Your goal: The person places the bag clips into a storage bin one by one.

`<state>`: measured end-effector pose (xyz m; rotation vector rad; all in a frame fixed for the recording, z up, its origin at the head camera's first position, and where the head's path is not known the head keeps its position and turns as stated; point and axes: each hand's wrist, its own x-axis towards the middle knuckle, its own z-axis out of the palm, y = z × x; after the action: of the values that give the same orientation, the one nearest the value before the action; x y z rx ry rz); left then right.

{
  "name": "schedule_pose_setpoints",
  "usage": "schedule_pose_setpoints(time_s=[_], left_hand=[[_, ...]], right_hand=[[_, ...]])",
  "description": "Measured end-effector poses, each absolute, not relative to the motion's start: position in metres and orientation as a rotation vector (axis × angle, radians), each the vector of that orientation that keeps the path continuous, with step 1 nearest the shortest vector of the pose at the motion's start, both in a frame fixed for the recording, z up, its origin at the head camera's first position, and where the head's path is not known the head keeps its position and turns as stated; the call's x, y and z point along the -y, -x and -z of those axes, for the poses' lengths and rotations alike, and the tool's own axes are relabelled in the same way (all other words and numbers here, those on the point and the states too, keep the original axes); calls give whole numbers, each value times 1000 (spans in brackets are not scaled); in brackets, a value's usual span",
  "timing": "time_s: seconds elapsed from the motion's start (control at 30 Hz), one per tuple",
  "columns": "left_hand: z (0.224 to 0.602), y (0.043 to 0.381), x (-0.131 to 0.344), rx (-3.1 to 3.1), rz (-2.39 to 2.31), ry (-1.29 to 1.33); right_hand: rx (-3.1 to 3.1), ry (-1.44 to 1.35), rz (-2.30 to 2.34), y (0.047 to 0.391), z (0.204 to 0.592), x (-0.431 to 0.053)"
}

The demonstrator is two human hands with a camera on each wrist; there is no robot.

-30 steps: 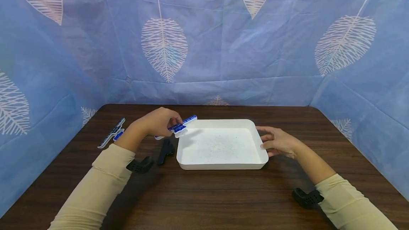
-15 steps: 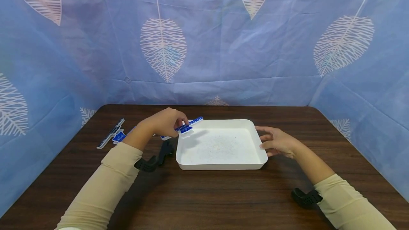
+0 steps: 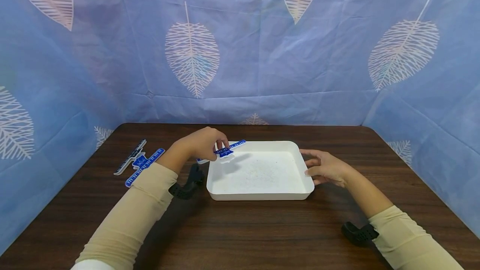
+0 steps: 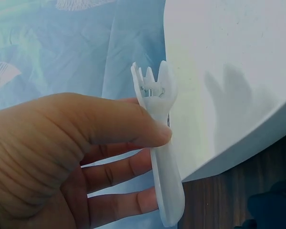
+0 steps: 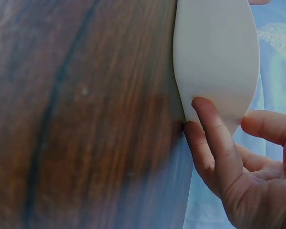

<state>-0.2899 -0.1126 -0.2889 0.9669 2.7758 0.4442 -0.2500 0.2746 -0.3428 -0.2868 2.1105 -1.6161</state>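
My left hand (image 3: pixel 204 144) pinches a long blue-and-white plastic clip (image 3: pixel 225 152) over the left edge of a white rectangular tray (image 3: pixel 258 196). The left wrist view shows the thumb pressed on the white side of the clip (image 4: pixel 167 186), its toothed grip pointing up; the other fingers lie behind it. Beneath, the hand's shadow falls on the tray floor. At the tray's right end, my right hand (image 3: pixel 326 168) touches the outer wall with spread fingers. In the right wrist view, fingertips (image 5: pixel 202 107) rest against the white wall (image 5: pixel 217 52).
On the left of the dark wooden table (image 3: pixel 262 236) lie a blue clip (image 3: pixel 144 166) and a black-and-white clip (image 3: pixel 130 157), grips meeting. A black clip (image 3: pixel 196 173) lies left of the tray, partly covered by the wrist camera. Blue leaf-patterned cloth (image 3: pixel 240 61) hangs behind.
My left hand has moved right with the clip, further over the tray's left part. The blue clip on the table has come into fuller view. The right hand stays at the tray.
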Motion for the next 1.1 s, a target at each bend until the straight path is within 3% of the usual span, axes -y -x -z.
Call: schedule_pose_setpoints(time_s=[1.1], left_hand=[[308, 312, 63, -2756, -291, -848]], right_hand=[[-2135, 282, 1596, 251, 345, -275]])
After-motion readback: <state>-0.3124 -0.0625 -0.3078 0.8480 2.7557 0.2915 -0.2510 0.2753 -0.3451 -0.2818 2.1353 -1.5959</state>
